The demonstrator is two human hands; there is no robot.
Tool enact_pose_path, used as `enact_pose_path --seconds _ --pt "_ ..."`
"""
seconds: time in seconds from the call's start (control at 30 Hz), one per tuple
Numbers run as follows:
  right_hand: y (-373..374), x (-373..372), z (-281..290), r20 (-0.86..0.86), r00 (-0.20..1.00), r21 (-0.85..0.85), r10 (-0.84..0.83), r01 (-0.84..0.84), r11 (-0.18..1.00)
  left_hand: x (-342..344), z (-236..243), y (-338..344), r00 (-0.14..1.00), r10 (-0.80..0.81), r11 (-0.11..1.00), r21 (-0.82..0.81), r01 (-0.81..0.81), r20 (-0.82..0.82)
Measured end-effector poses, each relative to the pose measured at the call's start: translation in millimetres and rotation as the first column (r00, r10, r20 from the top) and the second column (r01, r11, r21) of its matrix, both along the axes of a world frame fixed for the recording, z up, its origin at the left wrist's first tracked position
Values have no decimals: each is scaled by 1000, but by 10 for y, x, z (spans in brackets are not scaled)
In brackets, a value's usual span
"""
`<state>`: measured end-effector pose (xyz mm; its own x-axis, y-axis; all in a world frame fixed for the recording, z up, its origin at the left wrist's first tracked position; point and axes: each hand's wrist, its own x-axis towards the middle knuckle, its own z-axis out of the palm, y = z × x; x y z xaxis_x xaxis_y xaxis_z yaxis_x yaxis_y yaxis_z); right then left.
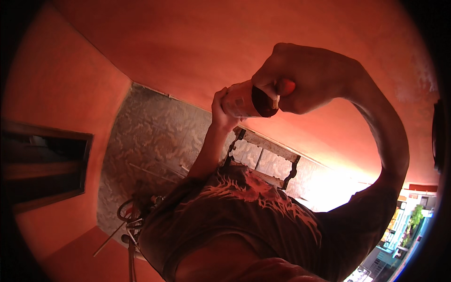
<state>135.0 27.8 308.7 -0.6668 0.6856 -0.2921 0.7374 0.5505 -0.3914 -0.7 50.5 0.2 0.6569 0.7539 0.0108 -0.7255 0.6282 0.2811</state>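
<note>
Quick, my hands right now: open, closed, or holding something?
Left hand: closed around a container.
Right hand: closed beside its dark end; what it grips is unclear.

Ambient level: dim and reddish. Main source: daylight at lower right, overexposing the nearby floor [155, 120] and washing out the adjoining wall [188, 51]. The right hand [314, 77] and shirt [221, 221] are in shadow. Fisheye distortion curves straight edges; corners vignette to black.
</note>
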Motion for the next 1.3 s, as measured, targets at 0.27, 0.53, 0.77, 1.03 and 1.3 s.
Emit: enact_pose_path --seconds 0.27,0.53,0.77,1.03,1.3 --pt "-33 -76 93 48 995 8 86 -86 996 97 -141 -45 999 27 1000 14 -27 29" --pt "75 68 -71 -239 968 43 -77 89 995 69 -39 -55 986 123 992 -26 -127 -112" --pt "109 190 -445 -517 769 39 -377 461 886 79 -39 20 969 209 966 -125 -225 -129" --pt "-14 -16 -418 -337 911 438 -238 376 817 232 -102 108 968 225 966 -109 -236 -111" --pt "-192 -89 -506 -196 958 569 -210 285 772 238 -49 126 965 232 973 18 -232 -122"
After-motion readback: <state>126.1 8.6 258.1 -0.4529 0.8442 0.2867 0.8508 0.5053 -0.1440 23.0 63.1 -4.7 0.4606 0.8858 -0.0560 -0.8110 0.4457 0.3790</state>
